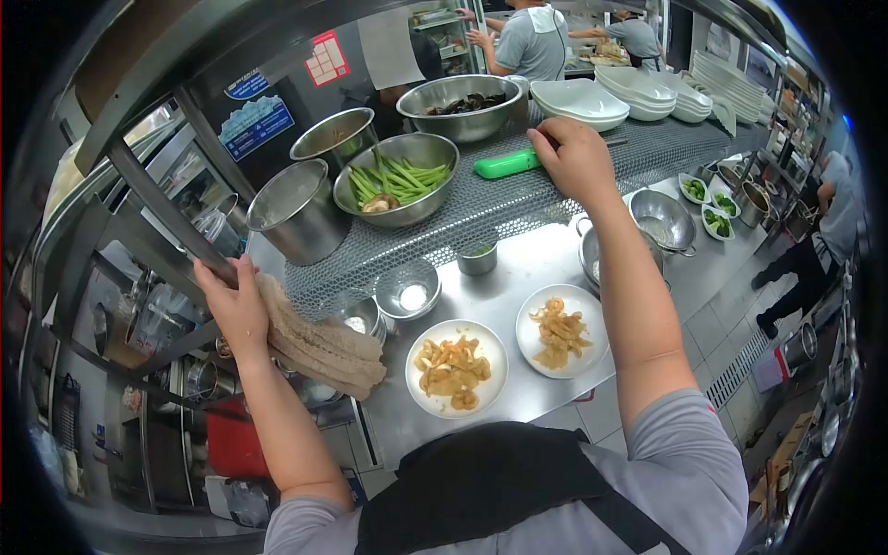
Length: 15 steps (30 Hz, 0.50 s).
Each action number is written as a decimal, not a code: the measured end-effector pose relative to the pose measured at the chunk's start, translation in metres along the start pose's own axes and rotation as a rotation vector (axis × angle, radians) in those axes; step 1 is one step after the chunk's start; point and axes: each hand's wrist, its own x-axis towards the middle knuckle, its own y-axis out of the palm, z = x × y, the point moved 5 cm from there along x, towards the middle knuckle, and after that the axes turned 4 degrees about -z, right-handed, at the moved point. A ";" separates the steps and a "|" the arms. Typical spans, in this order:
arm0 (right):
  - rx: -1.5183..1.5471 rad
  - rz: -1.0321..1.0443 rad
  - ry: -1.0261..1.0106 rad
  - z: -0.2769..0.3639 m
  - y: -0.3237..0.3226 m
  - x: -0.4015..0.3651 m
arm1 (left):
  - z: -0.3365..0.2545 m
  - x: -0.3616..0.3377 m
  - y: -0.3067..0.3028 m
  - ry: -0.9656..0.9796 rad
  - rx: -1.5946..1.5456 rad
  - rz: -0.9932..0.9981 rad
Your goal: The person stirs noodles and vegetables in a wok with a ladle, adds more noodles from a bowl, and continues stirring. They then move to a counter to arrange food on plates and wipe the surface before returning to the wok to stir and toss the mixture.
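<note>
My left hand has its fingers curled shut over one end of a beige folded cloth, held against a slanted metal bar of the rack. The rest of the cloth trails away from those fingers toward my body and over the table's edge. My right hand is stretched out ahead on the mesh shelf. Its fingers are wrapped down over one end of a green-handled tool, and the handle sticks out from them toward my left. What lies under the palm is hidden, so I cannot tell what kind of tool it is. Just past the free end of that handle sits a steel bowl of green vegetables, and beyond my right fingers stands a bigger bowl of dark food, with a stack of white bowls beside it. Two steel pots stand ahead of my left fingers, on the same shelf. Between my two arms, on the steel table below the shelf, lie two white plates of pale food, just beside each other. Small steel bowls sit between them and my left fingers. A wire strainer rests under and outside my right forearm. Other people are at work well beyond my right hand.
</note>
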 end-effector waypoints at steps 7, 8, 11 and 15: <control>0.002 -0.004 -0.010 0.003 -0.001 0.001 | 0.002 0.000 -0.003 -0.022 0.016 -0.002; 0.007 -0.036 -0.033 0.004 -0.002 0.000 | 0.006 0.000 -0.004 -0.012 0.036 0.004; 0.018 -0.243 -0.181 0.012 -0.011 -0.004 | 0.007 -0.001 -0.005 0.005 0.059 0.013; -0.115 -0.318 -0.291 0.018 -0.016 -0.008 | -0.001 -0.002 -0.004 -0.032 0.084 0.015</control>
